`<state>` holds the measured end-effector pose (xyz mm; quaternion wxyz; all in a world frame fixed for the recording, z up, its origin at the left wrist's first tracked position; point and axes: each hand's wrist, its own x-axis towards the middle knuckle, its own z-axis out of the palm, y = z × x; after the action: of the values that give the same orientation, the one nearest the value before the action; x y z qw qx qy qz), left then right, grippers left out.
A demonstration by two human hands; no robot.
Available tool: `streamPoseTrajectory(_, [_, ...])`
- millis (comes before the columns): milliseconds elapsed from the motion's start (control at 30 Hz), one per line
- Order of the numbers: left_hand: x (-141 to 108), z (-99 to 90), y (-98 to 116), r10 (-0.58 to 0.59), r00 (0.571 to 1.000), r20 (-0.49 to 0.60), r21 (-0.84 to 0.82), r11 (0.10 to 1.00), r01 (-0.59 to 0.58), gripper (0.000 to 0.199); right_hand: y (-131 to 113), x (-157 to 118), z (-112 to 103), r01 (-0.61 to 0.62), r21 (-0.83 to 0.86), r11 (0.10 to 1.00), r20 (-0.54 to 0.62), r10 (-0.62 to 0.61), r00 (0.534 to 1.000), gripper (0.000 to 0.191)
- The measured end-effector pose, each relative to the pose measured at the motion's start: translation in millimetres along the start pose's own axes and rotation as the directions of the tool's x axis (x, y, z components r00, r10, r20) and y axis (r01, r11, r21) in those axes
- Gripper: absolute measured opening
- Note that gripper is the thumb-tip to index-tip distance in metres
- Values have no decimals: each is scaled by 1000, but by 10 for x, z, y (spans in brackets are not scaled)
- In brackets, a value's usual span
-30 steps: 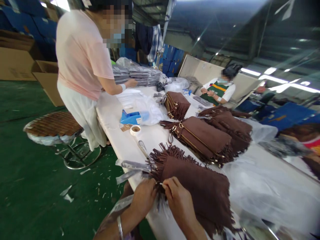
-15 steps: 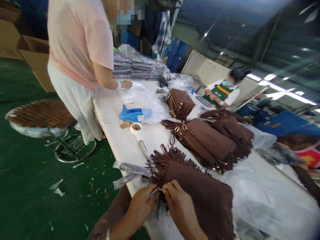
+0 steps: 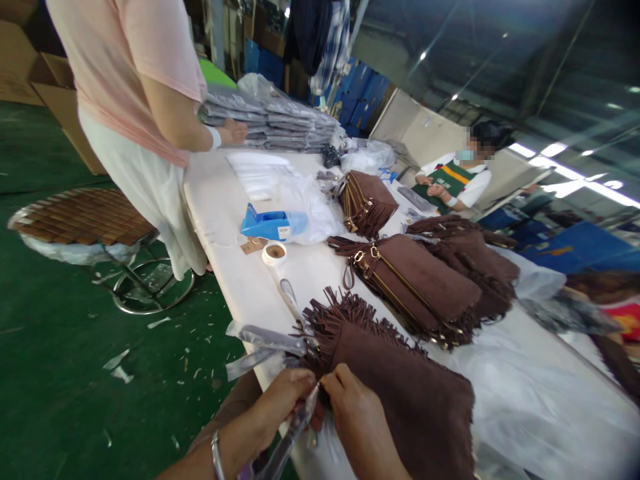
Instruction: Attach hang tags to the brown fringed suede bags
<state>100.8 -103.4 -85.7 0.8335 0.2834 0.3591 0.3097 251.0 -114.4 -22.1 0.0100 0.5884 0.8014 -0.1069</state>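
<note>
L hand (image 3: 286, 397) clasps plastic-wrapped strap (image 3: 291, 435), R hand (image 3: 359, 410) pinches its tip. Fringed brown bag (image 3: 405, 387) lies just right, near end of table (image 3: 215, 200). Poss. slip if 1 pinch slackens; hard tug could drag bag.

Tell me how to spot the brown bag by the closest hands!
Find the white table above the green floor. Come to its near part, where the left hand and right hand nearly meet. The brown bag is right beside them, shaggy fringe along its far edge, its wide face plain, unlike the gold-zipped stack behind.
</note>
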Motion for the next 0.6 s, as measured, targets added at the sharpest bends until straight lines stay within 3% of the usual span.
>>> streamPoseTrajectory(100, [38, -28, -47, -75, 997, 18, -8, 997, 75, 27, 19, -10, 32, 0, -3, 1000, -5, 0, 1000, 30])
streamPoseTrajectory(233, [104, -49, -105, -95, 994, -48, 29, 995, 97, 28, 22, -27, 89, -9, 11, 1000, -27, 9, 1000, 27])
streamPoseTrajectory(300, [104, -58, -73, 10, 993, -117, 217, 976, 16, 28, 28, -39, 113, -2, 29, 1000, -41, 3, 999, 25])
streamPoseTrajectory(333, [92, -66, -43, 112, 982, -152, 387, 921, -45, 28, 33, -45, 116, 1, 46, 999, -48, 1, 999, 25])
streamPoseTrajectory(400, [49, -90, 27, 327, 933, -151, 722, 681, -122, 29, 44, -56, 99, -4, 91, 996, -61, 10, 998, 23])
streamPoseTrajectory(467, [3, -118, 84, 424, 899, -107, 855, 501, -135, 30, 51, -59, 58, -16, 138, 990, -80, 27, 996, 20])
streamPoseTrajectory(600, [-30, -139, 110, 453, 885, -109, 819, 545, -178, 33, 44, -16, -14, -19, 193, 981, -118, 42, 992, 18])
